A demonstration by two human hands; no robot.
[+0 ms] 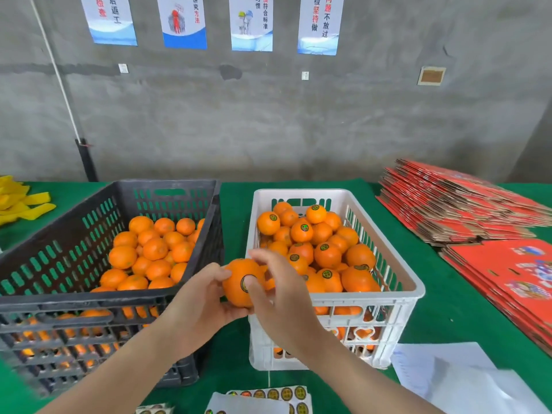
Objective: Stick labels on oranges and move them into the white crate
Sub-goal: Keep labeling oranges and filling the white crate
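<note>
A: Near edge first?
B: A sheet of round labels (268,397) lies on the green table cover (236,204), in front of the white crate (412,282). Another scrap of labels sits left of that sheet, cut off by the frame. White paper (448,372) lies off the crate's near right corner.
A: Hands?
B: Both are on one orange (236,282). It's in the air at the white crate's near left corner, over the gap between that crate and the black crate (89,300). The left hand (197,306) cups it from the left and below, thumb on the side, fingers curled under. The right hand (277,297) comes in from the right, thumb pressed on the label (244,282) on the near face, fingers curled over the top. Both hands are clamped on that orange.
A: Label fully down?
B: The thumb covers about half of it, so I can't tell whether the edges are stuck.
A: Crates?
B: The white crate holds labelled oranges (327,255) heaped close to the rim, with dark round stickers on many of the top ones. The black crate sits just left of it across a narrow strip of green. Its plain oranges (155,249) lie well below the rim.
A: Further back?
B: Flat red cartons (454,201) are stacked right of the white crate, towards the back. Yellow pieces (18,201) lie far left, past the black crate. A grey wall (268,121) stands behind the table with four posters (185,22) on it.
</note>
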